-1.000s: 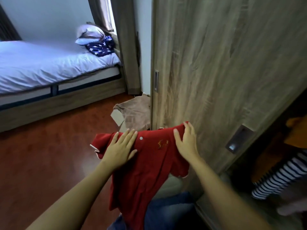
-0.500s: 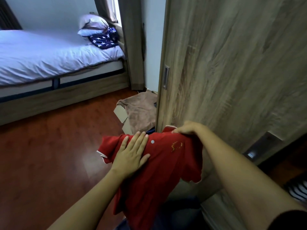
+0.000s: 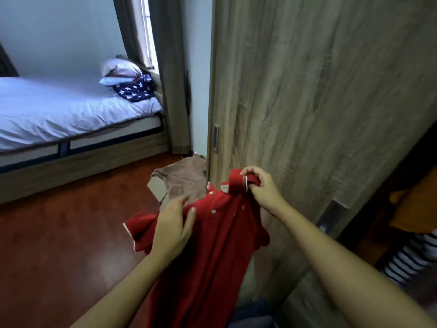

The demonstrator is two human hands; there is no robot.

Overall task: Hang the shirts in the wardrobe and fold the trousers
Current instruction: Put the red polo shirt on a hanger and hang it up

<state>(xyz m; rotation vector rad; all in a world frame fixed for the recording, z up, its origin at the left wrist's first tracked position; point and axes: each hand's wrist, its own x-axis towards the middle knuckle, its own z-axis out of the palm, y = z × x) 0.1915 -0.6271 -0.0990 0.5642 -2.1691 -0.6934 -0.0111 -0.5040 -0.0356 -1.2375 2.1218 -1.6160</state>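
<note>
Closest to me, low in view, there's a patch of blue denim [image 3: 253, 313]; can't tell if it's worn or lying there. Above it hangs the red shirt [image 3: 212, 256], one only, held in mid-air in front of the wardrobe door [image 3: 307, 91], not yet inside. No hanger that I can see.

The left hand [image 3: 173, 227] is curled round the shoulder/sleeve area, thumb across the front. The right hand [image 3: 260, 188] is higher, fingers bent tight, pinching the folded collar [image 3: 237, 183]. Both have cloth in their grasp, nothing else.

Key bit: the shirt's long axis runs from the collar at the top down twd the person's legs, leaning a little left. The wardrobe opening [image 3: 402, 176] is off to the right, past the door edge. So the right hand is the nearer one, and the collar end prob needs to lead in that way.

In that gap there are 2 garments: one orange [image 3: 416, 204], one striped [image 3: 406, 259].

Farther left, on the floor [image 3: 59, 245], 1 brown cloth [image 3: 184, 178] is draped over a box [image 3: 157, 185]. Beyond: 1 bed [image 3: 71, 114], what look like 2 pillows [image 3: 120, 71], 1 starred navy cloth [image 3: 134, 91] beside them, and a curtain [image 3: 168, 79].
</note>
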